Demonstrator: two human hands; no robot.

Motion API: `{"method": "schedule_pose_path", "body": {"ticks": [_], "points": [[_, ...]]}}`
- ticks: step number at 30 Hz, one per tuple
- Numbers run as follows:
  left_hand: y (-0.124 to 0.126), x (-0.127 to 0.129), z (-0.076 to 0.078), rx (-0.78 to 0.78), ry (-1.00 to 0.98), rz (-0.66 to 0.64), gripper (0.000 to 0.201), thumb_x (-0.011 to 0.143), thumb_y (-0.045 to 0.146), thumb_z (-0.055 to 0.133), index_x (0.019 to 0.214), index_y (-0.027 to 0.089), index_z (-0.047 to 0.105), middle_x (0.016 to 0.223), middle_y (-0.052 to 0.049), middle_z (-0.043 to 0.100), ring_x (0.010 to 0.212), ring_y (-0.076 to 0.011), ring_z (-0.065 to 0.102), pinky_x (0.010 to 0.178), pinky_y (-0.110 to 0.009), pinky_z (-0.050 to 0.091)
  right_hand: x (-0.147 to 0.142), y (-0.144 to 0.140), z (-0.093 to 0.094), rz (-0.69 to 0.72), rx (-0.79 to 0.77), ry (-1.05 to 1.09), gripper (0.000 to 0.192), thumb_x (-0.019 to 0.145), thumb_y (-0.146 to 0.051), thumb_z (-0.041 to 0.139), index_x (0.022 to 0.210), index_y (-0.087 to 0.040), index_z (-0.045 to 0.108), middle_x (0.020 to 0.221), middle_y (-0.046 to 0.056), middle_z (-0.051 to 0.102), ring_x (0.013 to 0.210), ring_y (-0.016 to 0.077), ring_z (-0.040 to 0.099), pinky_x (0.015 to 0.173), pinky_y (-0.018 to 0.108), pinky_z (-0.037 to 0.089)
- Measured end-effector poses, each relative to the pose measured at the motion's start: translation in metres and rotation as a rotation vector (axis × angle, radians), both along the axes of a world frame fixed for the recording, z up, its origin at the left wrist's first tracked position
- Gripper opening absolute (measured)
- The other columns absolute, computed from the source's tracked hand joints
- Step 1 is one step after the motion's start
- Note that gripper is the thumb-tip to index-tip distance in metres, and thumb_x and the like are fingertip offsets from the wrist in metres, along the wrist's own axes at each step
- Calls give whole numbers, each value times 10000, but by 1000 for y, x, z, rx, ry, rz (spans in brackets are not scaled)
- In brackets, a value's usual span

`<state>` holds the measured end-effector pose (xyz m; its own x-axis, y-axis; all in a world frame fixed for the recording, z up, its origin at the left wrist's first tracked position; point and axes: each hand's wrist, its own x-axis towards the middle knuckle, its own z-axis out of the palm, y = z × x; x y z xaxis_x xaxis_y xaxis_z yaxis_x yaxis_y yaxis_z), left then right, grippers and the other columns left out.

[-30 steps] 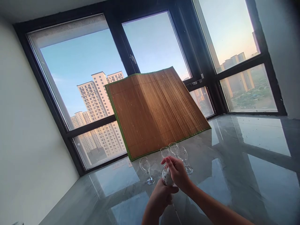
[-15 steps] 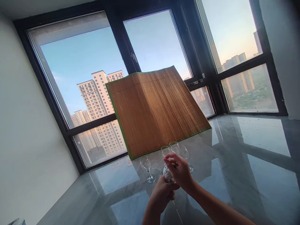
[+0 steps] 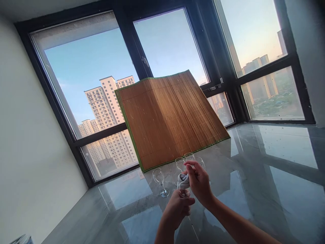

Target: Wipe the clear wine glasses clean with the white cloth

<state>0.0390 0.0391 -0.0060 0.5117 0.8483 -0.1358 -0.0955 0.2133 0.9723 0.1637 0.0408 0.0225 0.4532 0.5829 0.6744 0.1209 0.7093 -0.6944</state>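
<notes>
My left hand is closed around the lower part of a small wine glass. A bunched grey cloth sits at the top of that glass, partly inside the bowl as far as I can tell. Fingers bent, my right hand grips the cloth from the right side. To the left, a clear stemmed wine glass stands upright on the glossy grey surface. Behind my right hand are more wine glasses, among them one at the left and one at the right, partly hidden by the hand.
A brown bamboo mat with green edging leans against the dark-framed window behind the glasses. The polished grey surface carries strong reflections. A white wall rises at the left, with a can-like object in the bottom left corner.
The grey cloth now shows above the glass rim, where my right hand covered it before. My right hand has shifted slightly right. My left hand keeps its hold.
</notes>
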Motion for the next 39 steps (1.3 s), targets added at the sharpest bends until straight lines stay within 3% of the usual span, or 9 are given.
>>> {"method": "schedule_pose_path", "body": {"ticks": [5, 18, 30, 39], "points": [[1, -1, 0, 27, 12, -49, 468, 591, 272, 820, 704, 219, 370, 547, 117, 282, 439, -27, 208, 486, -248, 105, 0, -1, 0, -34, 15, -13, 271, 969, -445, 467, 950, -211, 603, 614, 10, 666, 524, 168, 648, 501, 254, 483], [7, -1, -5, 14, -7, 96, 413, 545, 194, 745, 755, 219, 390, 576, 114, 341, 435, -27, 255, 481, -238, 122, 0, 1, 0, -105, 5, -32, 269, 974, -447, 457, 971, -215, 592, 613, 0, 668, 509, 157, 639, 499, 246, 474], [10, -3, -10, 20, -35, 112, 423, 563, 227, 777, 769, 212, 407, 607, 105, 374, 448, -22, 285, 472, -214, 174, 2, 3, -3, -127, 29, -11, 258, 986, -435, 443, 990, -208, 566, 674, 5, 674, 526, 139, 620, 502, 233, 471], [11, -9, -8, -33, -316, 194, 436, 619, 274, 821, 796, 213, 428, 602, 99, 370, 478, -28, 356, 461, -177, 236, 2, 7, -5, -127, -3, -16, 243, 1003, -426, 406, 1033, -218, 528, 757, 9, 673, 600, 144, 620, 556, 250, 486]]}}
